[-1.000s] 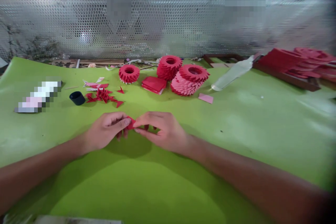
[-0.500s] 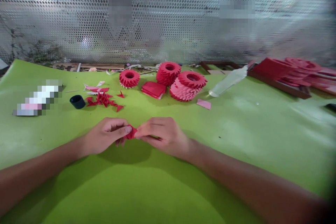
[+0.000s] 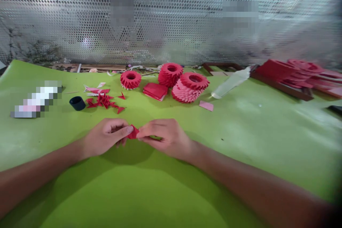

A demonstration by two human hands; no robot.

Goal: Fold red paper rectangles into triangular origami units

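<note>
A small red piece of folded paper (image 3: pixel 133 132) is held between both hands above the green table. My left hand (image 3: pixel 107 136) pinches its left side, thumb on top. The fingertips of my right hand (image 3: pixel 167 137) are closed on its right edge. Just beyond the hands lies a loose pile of red folded paper pieces (image 3: pixel 103 100), with several pink and white ones behind it. A dark blue ring-shaped cup or tube (image 3: pixel 77 103) stands left of the pile. How the held paper is folded is partly hidden by the fingers.
Round folded-paper rings stand at the back: a small red one (image 3: pixel 130 79), a taller red one (image 3: pixel 170 74) and a pink one with red top (image 3: pixel 190 87). A red paper stack (image 3: pixel 155 91), a pink slip (image 3: pixel 206 105), a glue bottle (image 3: pixel 231 82) and a brown tray (image 3: pixel 283 86) lie around them.
Both hands keep hold of the red paper, which has shifted and tilted slightly between the fingers. The whole scene sits a little further left in view.
</note>
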